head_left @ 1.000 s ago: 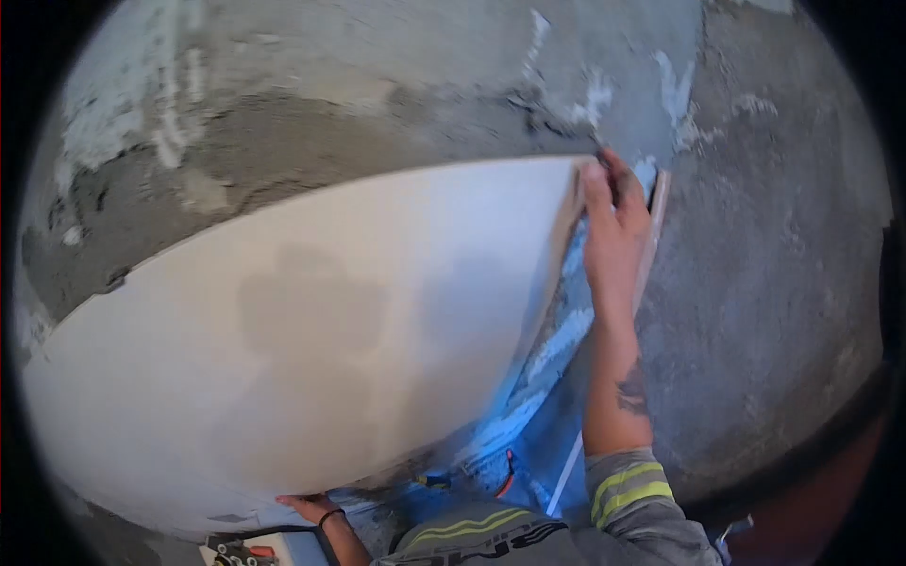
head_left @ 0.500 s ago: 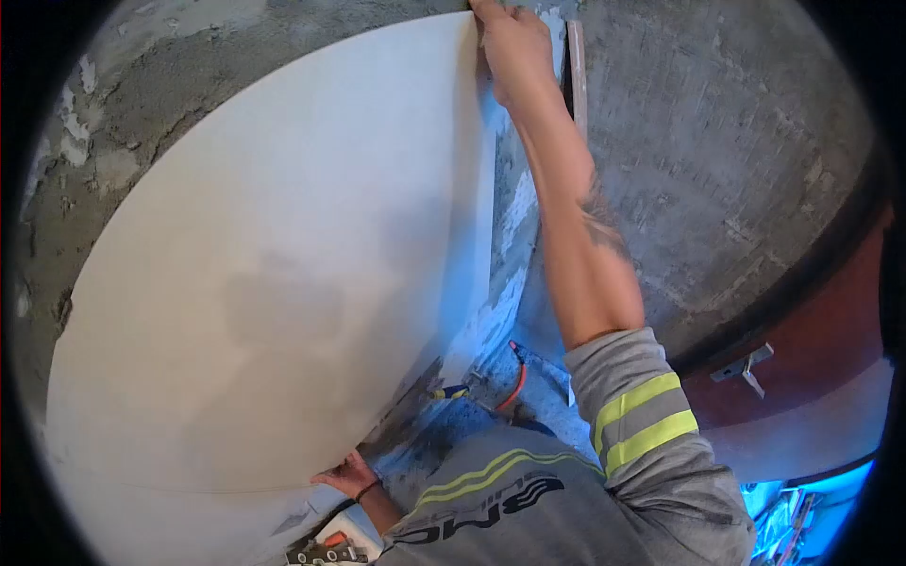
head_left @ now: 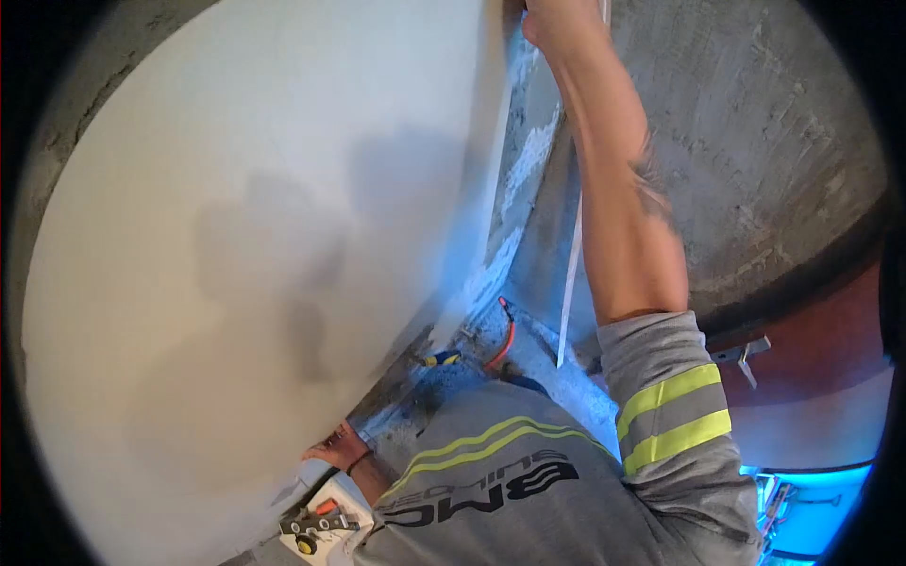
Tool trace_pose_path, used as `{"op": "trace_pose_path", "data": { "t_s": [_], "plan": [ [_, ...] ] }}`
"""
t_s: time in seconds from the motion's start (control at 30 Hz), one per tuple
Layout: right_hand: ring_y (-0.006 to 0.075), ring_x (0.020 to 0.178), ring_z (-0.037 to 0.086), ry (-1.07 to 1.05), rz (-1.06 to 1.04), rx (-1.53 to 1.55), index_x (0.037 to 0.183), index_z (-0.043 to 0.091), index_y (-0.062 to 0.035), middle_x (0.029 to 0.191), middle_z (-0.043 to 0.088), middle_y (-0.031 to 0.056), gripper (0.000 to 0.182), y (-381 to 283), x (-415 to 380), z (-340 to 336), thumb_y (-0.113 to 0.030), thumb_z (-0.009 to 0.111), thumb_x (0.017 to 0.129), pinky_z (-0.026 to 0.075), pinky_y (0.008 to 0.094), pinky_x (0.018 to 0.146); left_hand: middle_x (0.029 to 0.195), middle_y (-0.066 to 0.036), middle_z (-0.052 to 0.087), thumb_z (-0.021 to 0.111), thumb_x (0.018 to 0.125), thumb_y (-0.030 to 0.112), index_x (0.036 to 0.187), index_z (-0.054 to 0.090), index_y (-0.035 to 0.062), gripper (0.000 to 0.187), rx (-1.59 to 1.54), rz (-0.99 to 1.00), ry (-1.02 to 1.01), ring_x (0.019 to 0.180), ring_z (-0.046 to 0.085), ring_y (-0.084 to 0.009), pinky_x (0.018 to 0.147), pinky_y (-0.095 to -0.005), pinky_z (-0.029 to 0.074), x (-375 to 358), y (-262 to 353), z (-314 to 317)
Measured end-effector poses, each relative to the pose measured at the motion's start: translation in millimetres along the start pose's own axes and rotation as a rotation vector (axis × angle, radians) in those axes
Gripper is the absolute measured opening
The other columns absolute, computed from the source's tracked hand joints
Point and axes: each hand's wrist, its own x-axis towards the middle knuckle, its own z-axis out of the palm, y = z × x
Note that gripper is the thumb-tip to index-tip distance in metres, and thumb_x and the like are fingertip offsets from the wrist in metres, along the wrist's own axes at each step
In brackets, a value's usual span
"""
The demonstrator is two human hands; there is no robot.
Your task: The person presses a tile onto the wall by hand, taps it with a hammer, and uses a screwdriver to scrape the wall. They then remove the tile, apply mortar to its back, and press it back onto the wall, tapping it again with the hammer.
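Note:
A large white board (head_left: 255, 226) with a curved left edge fills the left of the head view, with shadows across its face. Near its lower edge, my left hand (head_left: 338, 448) grips the board, a dark band round the wrist. My right arm reaches up along the board's right edge. Only the base of my right hand (head_left: 552, 14) shows at the top; its fingers are cut off by the frame.
Rough grey wall (head_left: 755, 141) lies to the right, with a pale strip (head_left: 570, 283) beside my arm. Below are a yellow-and-blue tool (head_left: 442, 358), a red-handled tool (head_left: 508, 340) and a white container (head_left: 330, 514) with tools. A reddish-brown panel (head_left: 812, 340) with a metal handle stands at right.
The board appears larger and farther up and left. My right hand has moved up, mostly out of view. My left hand has shifted slightly up and left, still on the edge. More of the pale strip shows.

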Motion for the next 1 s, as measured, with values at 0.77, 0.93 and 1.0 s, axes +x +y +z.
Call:
{"op": "trace_pose_path", "data": {
  "t_s": [0.77,0.93,1.0],
  "plan": [
    [0.0196,0.087,0.054,0.749,1.247,0.179,0.104,0.056,-0.0058,0.091,0.058,0.0042,0.048,379,-279,-131,-0.050,0.050,0.088,0.044,0.0383,0.079,0.129,-0.017,0.046,0.066,0.062,0.069,0.128,0.043,0.0021,0.096,0.014,-0.082,0.105,0.121,0.041,-0.0332,0.102,-0.0521,0.033,7,10,-2],
    [0.0198,0.082,0.057,0.581,1.226,0.441,0.108,0.057,-0.0102,0.079,0.055,0.0019,0.050,414,-284,-116,-0.055,0.048,0.087,0.044,0.0406,0.074,0.128,-0.017,0.047,0.065,0.064,0.067,0.127,0.044,0.0024,0.093,0.060,-0.105,0.142,0.120,0.042,-0.0333,0.101,-0.0519,0.034,17,14,-12],
    [0.0193,0.080,0.057,0.566,1.206,0.435,0.108,0.057,-0.0106,0.077,0.055,0.0018,0.051,412,-281,-116,-0.056,0.047,0.087,0.044,0.0405,0.073,0.128,-0.017,0.047,0.065,0.064,0.067,0.126,0.044,0.0025,0.092,0.049,-0.103,0.159,0.120,0.042,-0.0333,0.100,-0.0518,0.034,21,7,-13]
  ]
}}
